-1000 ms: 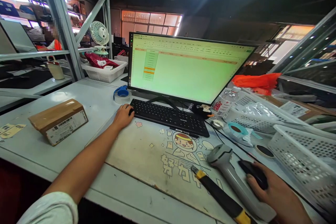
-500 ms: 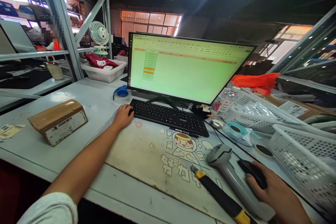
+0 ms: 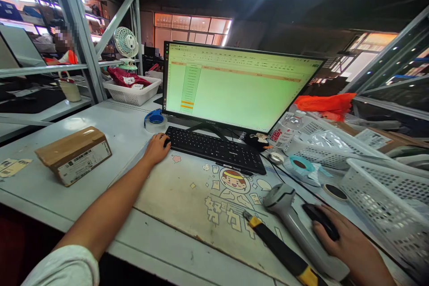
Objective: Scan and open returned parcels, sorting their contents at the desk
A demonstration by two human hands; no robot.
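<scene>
In the head view, the left hand point(image 3: 157, 146) lies at the left end of a black keyboard point(image 3: 214, 148), its bent fingertips over the edge keys. The keys under them are hidden, so whether one is pressed cannot be told; nor can how far the fingers are spread.

The right hand point(image 3: 345, 234) is wrapped over a black computer mouse point(image 3: 321, 221), thumb along its near side; the palm hides the back of the mouse, and the far fingers are mostly out of sight. The right forearm is cut off at the lower edge.

Just left of this hand lies a grey barcode scanner point(image 3: 303, 228); whether its handle touches the wrist is unclear. Beside it, a black-and-yellow utility knife point(image 3: 278, 241) runs out at the bottom. Both cover part of the lettering on the desk mat point(image 3: 174, 192).

The monitor point(image 3: 241, 89) shows a spreadsheet with two orange rows in one column, its text too small to read. The print on the cardboard box point(image 3: 73, 147) at left is also unreadable. Clear plastic obscures the contents of a white basket point(image 3: 372, 196) at right. Behind the shelf post, a person point(image 3: 73, 56) is partly hidden, the head blurred.
</scene>
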